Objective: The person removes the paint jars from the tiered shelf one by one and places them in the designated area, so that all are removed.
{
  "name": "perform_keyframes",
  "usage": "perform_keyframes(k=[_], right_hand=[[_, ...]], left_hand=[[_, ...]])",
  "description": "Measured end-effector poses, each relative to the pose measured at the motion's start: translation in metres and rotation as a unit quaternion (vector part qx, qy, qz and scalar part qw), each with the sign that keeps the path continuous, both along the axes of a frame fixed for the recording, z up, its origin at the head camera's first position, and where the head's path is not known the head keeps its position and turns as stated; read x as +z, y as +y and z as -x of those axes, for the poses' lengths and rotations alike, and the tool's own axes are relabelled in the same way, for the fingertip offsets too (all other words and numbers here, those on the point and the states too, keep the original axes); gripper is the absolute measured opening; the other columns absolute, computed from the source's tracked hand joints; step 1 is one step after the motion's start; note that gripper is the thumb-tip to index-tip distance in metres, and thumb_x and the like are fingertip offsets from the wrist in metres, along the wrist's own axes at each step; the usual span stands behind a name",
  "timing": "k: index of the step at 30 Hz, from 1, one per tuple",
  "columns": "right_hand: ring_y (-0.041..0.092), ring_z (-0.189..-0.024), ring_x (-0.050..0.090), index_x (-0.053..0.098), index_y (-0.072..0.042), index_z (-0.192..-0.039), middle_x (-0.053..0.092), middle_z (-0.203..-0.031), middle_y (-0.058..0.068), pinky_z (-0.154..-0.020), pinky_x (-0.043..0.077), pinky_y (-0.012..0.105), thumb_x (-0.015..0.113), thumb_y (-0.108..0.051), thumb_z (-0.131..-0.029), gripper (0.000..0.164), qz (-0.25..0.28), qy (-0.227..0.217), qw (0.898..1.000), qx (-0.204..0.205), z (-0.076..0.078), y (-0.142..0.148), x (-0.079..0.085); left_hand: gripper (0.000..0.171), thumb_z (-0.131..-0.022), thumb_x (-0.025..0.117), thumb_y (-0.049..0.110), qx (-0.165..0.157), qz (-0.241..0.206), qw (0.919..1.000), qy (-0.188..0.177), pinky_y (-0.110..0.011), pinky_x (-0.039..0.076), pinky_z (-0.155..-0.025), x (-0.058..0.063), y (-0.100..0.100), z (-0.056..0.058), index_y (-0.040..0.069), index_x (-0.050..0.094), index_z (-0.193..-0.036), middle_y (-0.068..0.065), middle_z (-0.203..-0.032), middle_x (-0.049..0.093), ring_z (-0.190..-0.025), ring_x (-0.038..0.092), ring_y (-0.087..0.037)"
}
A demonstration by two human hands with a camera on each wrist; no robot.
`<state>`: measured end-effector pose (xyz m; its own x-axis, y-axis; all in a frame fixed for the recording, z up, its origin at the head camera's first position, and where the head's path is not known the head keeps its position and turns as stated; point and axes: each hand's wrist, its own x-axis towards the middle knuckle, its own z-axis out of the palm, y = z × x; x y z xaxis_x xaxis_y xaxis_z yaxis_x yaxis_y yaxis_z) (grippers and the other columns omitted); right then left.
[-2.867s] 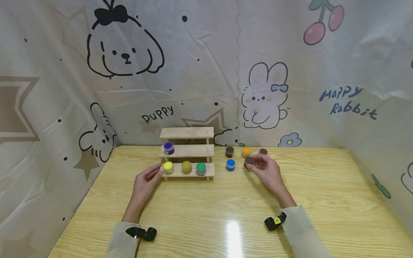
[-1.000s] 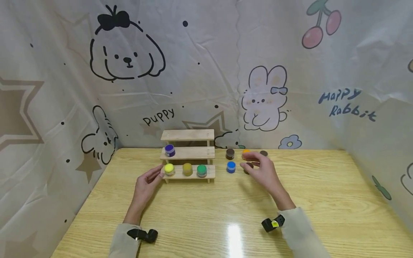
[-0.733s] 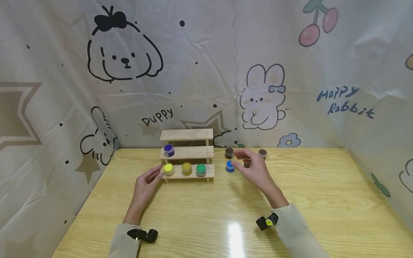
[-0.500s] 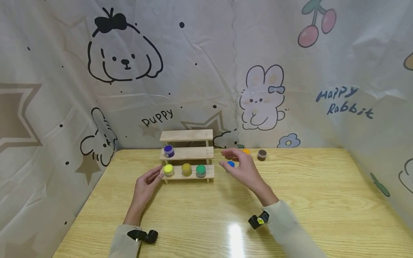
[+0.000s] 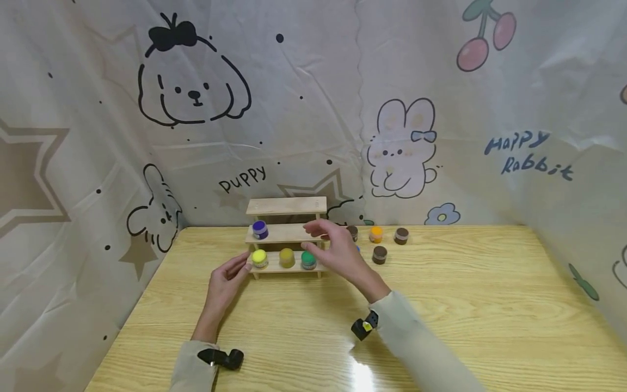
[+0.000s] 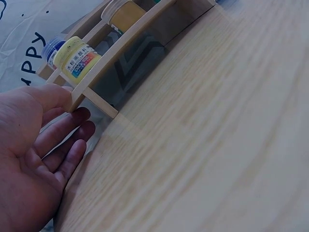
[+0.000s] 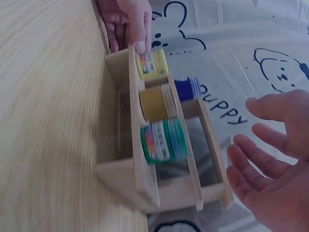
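Observation:
A three-step wooden stand (image 5: 286, 205) stands at the back of the table. Its bottom step carries a yellow paint jar (image 5: 259, 258), an ochre paint jar (image 5: 286, 258) and a green paint jar (image 5: 308, 260). On the middle step, at the left, sits a purple paint jar (image 5: 260, 230). My left hand (image 5: 226, 283) holds the bottom step's left end, thumb against the wood beside the yellow jar in the left wrist view. My right hand (image 5: 339, 251) hovers around the stand's right end, fingers spread and holding nothing; it partly covers the green jar and middle step.
Right of the stand, on the table (image 5: 441, 305), are an orange jar (image 5: 376, 234), dark brown jars, one in front (image 5: 379, 255), and a blue jar mostly hidden behind my right hand. A printed cloth (image 5: 313, 125) hangs along the table's back edge.
My right hand let go of the front dark brown jar, which stays on the table, and moved left past the blue jar to the stand. My left hand has stayed put.

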<state>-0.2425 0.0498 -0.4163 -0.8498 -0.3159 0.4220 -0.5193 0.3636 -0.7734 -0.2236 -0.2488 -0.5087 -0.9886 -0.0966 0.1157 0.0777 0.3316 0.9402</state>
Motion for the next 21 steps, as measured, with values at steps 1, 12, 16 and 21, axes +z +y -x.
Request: perform_keyframes(k=[1,12,16,21], right_hand=[[0.027,-0.11,0.065,0.067,-0.007,-0.124,0.07,-0.12,0.012,-0.097,0.054,0.047,0.076,-0.015,-0.095,0.031,-0.001,-0.001,1.0,0.003,0.001,-0.004,0.001],[0.024,-0.112,0.065,0.065,-0.007,-0.129,0.069,-0.124,0.009,-0.1,0.053,0.045,0.075,-0.019,-0.096,0.036,-0.014,-0.013,1.0,0.017,0.013,-0.043,0.011],[0.025,-0.113,0.065,0.064,-0.006,-0.131,0.068,-0.126,0.011,-0.101,0.051,0.046,0.075,-0.019,-0.096,0.039,-0.022,-0.019,0.999,0.019,0.019,-0.058,0.012],[0.026,-0.115,0.064,0.064,-0.004,-0.133,0.067,-0.128,0.013,-0.099,0.053,0.044,0.076,-0.019,-0.096,0.042,-0.028,-0.046,0.998,0.015,0.025,-0.074,0.009]], left_hand=[[0.041,-0.102,0.068,0.019,0.0,0.0,1.0,0.0,-0.01,0.046,-0.092,0.0,0.0,0.0,0.004,0.064,-0.139,-0.015,-0.139,0.064,-0.124,0.062,-0.02],[0.041,-0.102,0.067,0.019,-0.007,-0.012,0.9999,0.006,-0.009,0.046,-0.092,0.002,0.001,-0.001,0.003,0.063,-0.139,-0.016,-0.139,0.063,-0.126,0.06,-0.025],[0.041,-0.102,0.068,0.019,-0.005,-0.012,0.9999,0.006,-0.01,0.046,-0.092,0.002,0.001,0.0,0.002,0.063,-0.139,-0.016,-0.139,0.063,-0.125,0.061,-0.021],[0.04,-0.101,0.069,0.019,-0.006,-0.019,0.9998,0.004,-0.011,0.047,-0.093,0.003,0.001,-0.001,0.003,0.064,-0.138,-0.015,-0.138,0.064,-0.124,0.062,-0.019]])
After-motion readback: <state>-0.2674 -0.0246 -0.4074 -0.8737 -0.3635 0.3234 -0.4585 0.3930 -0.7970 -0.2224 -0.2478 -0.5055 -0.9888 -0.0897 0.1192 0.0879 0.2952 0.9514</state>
